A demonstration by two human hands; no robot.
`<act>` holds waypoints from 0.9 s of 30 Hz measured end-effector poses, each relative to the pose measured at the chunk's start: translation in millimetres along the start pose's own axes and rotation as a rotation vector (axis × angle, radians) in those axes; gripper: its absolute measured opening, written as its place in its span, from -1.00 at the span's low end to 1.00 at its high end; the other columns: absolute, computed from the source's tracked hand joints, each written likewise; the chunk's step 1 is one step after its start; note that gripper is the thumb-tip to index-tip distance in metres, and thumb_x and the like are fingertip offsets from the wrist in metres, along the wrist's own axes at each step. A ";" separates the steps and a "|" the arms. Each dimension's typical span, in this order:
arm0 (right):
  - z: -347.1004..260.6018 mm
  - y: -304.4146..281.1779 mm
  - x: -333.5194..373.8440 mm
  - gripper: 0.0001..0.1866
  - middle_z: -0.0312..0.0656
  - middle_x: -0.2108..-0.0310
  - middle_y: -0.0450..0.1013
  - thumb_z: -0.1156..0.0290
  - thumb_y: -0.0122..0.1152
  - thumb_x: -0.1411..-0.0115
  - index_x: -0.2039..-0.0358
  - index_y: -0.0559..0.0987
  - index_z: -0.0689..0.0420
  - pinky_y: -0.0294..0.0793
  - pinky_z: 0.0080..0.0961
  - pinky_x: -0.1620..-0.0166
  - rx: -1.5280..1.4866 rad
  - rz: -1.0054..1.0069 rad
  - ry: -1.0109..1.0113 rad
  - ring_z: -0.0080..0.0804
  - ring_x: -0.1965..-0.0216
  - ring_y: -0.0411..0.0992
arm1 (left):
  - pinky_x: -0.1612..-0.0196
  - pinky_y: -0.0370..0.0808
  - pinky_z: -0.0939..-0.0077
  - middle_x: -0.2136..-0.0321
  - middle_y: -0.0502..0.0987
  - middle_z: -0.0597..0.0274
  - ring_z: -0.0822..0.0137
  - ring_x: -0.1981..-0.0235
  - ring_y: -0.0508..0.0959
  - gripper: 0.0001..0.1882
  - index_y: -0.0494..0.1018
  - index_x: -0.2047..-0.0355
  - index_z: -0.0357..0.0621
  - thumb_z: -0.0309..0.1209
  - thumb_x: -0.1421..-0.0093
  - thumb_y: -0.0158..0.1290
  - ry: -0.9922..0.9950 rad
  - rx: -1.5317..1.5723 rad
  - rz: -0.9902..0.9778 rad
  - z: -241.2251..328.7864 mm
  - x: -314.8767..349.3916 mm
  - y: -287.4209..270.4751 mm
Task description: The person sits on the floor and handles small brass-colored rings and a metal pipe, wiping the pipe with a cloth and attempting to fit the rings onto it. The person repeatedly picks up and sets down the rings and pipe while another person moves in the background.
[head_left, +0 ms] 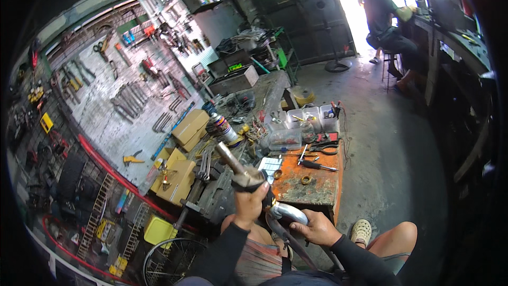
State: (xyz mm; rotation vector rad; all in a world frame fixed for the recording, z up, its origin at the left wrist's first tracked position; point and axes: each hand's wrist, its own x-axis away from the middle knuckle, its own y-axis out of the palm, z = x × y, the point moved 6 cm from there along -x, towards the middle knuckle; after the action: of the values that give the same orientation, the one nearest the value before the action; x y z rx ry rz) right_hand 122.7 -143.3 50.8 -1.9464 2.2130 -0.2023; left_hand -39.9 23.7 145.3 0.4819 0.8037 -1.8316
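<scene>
My left hand (248, 205) is closed around a metal part below a worn grey collar (248, 179), from which a straight steel shaft (229, 157) slants up to the left. To the right of that grip, a shiny curved metal tube (290, 212) joins the same assembly. My right hand (318, 229) is closed on the tube's lower right end. Dark bars (297, 249) run down from the assembly toward my lap. Just beyond, a brass ring (306, 180) lies on the worn orange bench top (291, 168). My fingers partly hide where the parts join.
A black-handled screwdriver (313, 164), clear plastic bins (286, 139) and a spray can (224, 127) sit on the bench. Left stand cardboard boxes (190, 128), a tool board (106, 92) and a spoked wheel (168, 262). Another person (383, 13) sits at the far right bench.
</scene>
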 end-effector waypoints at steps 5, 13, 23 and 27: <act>-7.9 -2.2 0.7 -0.47 0.16 0.36 0.68 0.01 0.48 -0.37 0.03 0.68 0.30 0.64 -0.17 0.23 0.002 0.049 -0.073 -0.03 0.33 0.72 | 0.06 0.60 0.37 0.21 0.63 0.27 0.35 0.18 0.63 -0.84 0.59 0.12 -0.22 -0.52 -0.32 0.30 0.121 0.026 0.206 28.7 -92.6 -36.4; -2.7 -11.9 10.0 -0.52 0.06 0.34 0.70 0.06 0.48 -0.38 0.02 0.70 0.27 0.64 -0.20 0.20 -0.014 0.067 -0.053 -0.12 0.33 0.71 | 0.01 0.53 0.40 0.16 0.66 0.34 0.42 0.16 0.57 -0.61 0.64 0.06 -0.25 -0.10 -0.55 0.18 0.004 0.149 0.348 23.5 -136.2 -63.4; 15.9 -17.5 3.7 -0.51 -0.02 0.34 0.70 0.11 0.47 -0.41 -0.05 0.69 0.32 0.62 -0.30 0.20 -0.087 0.055 -0.029 -0.36 0.34 0.65 | -0.02 0.59 0.45 0.15 0.65 0.40 0.47 0.14 0.61 -0.75 0.61 0.01 -0.17 -0.48 -0.34 0.37 -0.469 0.327 -0.090 -11.1 7.4 41.2; -3.0 -10.1 2.8 -0.52 -0.03 0.36 0.68 0.11 0.47 -0.41 -0.03 0.69 0.31 0.62 -0.28 0.20 -0.118 -0.015 0.020 -0.36 0.34 0.63 | 0.10 0.60 0.44 0.24 0.67 0.36 0.45 0.24 0.63 -0.89 0.62 0.14 -0.17 -0.52 -0.35 0.30 -0.268 0.332 0.117 33.9 -82.1 -10.4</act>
State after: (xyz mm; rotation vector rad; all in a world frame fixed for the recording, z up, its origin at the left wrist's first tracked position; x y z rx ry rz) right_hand 131.4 -147.4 55.8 -2.0298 2.2718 -0.0956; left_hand -16.4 55.5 225.5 0.4683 0.2843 -1.8766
